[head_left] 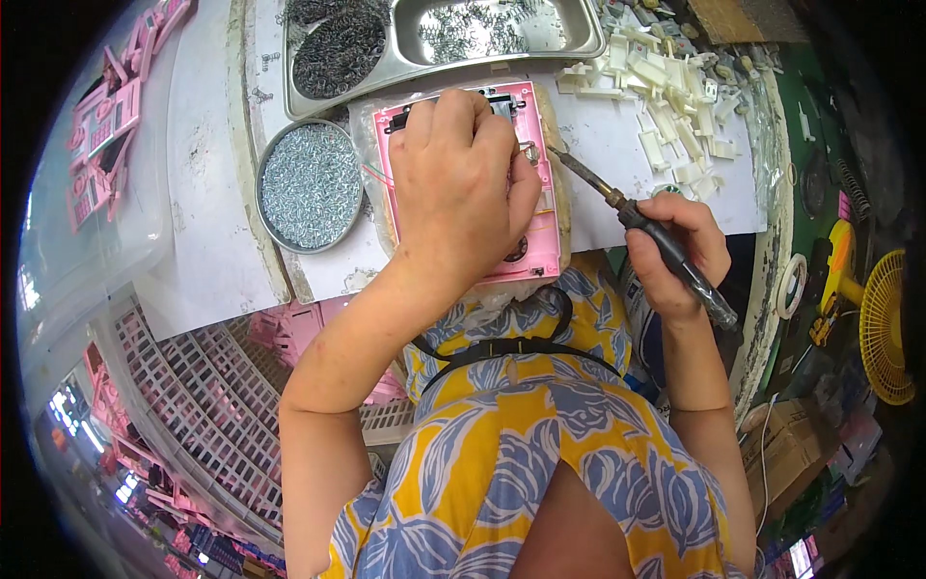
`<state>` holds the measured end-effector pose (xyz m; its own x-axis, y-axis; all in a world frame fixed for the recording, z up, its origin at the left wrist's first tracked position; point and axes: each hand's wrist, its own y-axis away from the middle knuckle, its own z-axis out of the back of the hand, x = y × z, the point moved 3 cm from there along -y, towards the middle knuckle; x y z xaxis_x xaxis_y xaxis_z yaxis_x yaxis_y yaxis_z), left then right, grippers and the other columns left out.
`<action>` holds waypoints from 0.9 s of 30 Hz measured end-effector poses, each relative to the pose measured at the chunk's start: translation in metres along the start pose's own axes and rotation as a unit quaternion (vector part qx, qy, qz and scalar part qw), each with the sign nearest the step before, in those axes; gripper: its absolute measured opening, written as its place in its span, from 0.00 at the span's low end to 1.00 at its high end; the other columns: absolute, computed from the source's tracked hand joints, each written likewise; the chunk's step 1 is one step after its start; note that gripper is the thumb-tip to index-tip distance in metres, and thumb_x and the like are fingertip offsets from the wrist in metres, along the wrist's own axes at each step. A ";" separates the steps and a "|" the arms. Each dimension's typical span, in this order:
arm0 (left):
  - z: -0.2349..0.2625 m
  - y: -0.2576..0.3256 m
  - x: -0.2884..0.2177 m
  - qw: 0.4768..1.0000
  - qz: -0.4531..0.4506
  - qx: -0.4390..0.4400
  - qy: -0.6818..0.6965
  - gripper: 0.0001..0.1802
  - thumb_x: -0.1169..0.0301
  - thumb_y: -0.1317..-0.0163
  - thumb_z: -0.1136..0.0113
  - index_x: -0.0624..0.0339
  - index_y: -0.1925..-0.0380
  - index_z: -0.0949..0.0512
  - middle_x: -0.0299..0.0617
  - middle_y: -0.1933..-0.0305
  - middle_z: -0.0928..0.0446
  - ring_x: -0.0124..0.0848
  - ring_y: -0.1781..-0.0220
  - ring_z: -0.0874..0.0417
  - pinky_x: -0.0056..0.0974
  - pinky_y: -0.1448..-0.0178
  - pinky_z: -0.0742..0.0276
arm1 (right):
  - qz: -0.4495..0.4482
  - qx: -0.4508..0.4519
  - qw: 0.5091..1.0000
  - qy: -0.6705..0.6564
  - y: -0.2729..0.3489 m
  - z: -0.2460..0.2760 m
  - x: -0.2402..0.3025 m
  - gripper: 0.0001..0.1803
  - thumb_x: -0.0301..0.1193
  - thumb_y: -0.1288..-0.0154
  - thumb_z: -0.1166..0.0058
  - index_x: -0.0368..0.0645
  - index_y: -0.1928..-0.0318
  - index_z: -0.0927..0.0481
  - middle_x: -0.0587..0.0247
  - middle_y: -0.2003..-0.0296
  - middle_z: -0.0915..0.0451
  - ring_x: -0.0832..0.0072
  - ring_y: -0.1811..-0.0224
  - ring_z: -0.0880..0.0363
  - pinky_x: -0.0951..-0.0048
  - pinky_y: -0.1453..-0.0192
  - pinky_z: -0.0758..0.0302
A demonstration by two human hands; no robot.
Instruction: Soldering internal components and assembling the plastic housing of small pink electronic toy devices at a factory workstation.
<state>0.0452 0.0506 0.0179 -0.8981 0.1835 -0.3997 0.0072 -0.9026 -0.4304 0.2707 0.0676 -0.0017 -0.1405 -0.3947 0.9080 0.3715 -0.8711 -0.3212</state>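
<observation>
Beside the pink casing (pixel 546 232), the right hand (pixel 704 241) clamps a pointed tool (pixel 639 216); slipping could gouge the casing. Whether the left hand (pixel 458 183) atop grips, I can't tell.

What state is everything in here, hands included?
Left hand: on the case, fingertips hidden.
Right hand: closed around the iron.
Iron: held, tip by the case; hot or not, can't tell.
Case: open, partly covered.
Dish: nearly full of metal bits.
Tray: springs heaped left, sparser right.
White parts: loosely heaped.
Fan: running or not, unclear.
</observation>
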 end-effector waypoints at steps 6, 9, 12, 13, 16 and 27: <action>0.021 0.006 0.005 0.998 0.003 0.024 0.056 0.16 0.66 0.52 0.27 0.60 0.66 0.21 0.46 0.56 0.26 0.45 0.52 0.24 0.46 0.51 0.30 | -0.001 -0.021 1.000 -0.009 -0.003 0.010 0.002 0.17 0.21 0.40 0.32 0.33 0.51 0.20 0.59 0.63 0.15 0.81 0.66 0.20 0.81 0.60 0.25; 0.063 0.013 0.035 0.988 0.008 0.129 -0.078 0.21 0.61 0.53 0.23 0.59 0.64 0.21 0.46 0.54 0.25 0.45 0.49 0.24 0.46 0.46 0.31 | -0.014 -0.058 0.998 -0.004 0.000 0.026 -0.001 0.17 0.21 0.40 0.34 0.33 0.50 0.21 0.57 0.59 0.17 0.78 0.61 0.20 0.78 0.54 0.24; 0.073 0.023 0.059 0.978 -0.041 0.191 -0.072 0.16 0.68 0.48 0.27 0.59 0.63 0.22 0.43 0.53 0.25 0.44 0.49 0.25 0.47 0.44 0.33 | -0.027 -0.069 0.997 0.007 -0.001 0.032 -0.003 0.18 0.21 0.39 0.35 0.32 0.49 0.22 0.57 0.57 0.18 0.77 0.59 0.20 0.76 0.51 0.23; 0.073 0.024 0.062 0.976 -0.069 0.198 -0.057 0.14 0.70 0.47 0.29 0.59 0.63 0.22 0.42 0.53 0.25 0.44 0.49 0.25 0.47 0.43 0.33 | -0.024 -0.068 0.997 0.010 -0.005 0.030 -0.002 0.18 0.21 0.39 0.35 0.32 0.49 0.22 0.57 0.57 0.18 0.77 0.59 0.20 0.76 0.50 0.23; 0.074 0.022 0.059 0.976 -0.069 0.201 -0.041 0.10 0.74 0.46 0.31 0.59 0.65 0.22 0.40 0.55 0.25 0.44 0.51 0.24 0.44 0.47 0.30 | 0.005 -0.080 0.997 -0.003 -0.013 0.024 0.001 0.18 0.22 0.39 0.34 0.32 0.49 0.22 0.57 0.57 0.18 0.76 0.58 0.19 0.76 0.49 0.23; 0.034 0.016 0.049 0.825 0.309 0.071 0.468 0.03 0.77 0.35 0.35 0.65 0.64 0.20 0.39 0.64 0.14 0.18 0.72 0.21 0.24 0.72 0.30 | -0.044 0.003 0.989 -0.142 -0.058 -0.042 0.027 0.25 0.20 0.37 0.34 0.33 0.40 0.24 0.55 0.49 0.18 0.74 0.49 0.17 0.75 0.44 0.21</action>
<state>-0.0131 0.0322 0.0187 -0.0078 -0.1687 -0.9856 0.2245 -0.9608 0.1626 0.2068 0.0955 0.0302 0.0904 -0.2185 0.9716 0.3753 -0.8962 -0.2365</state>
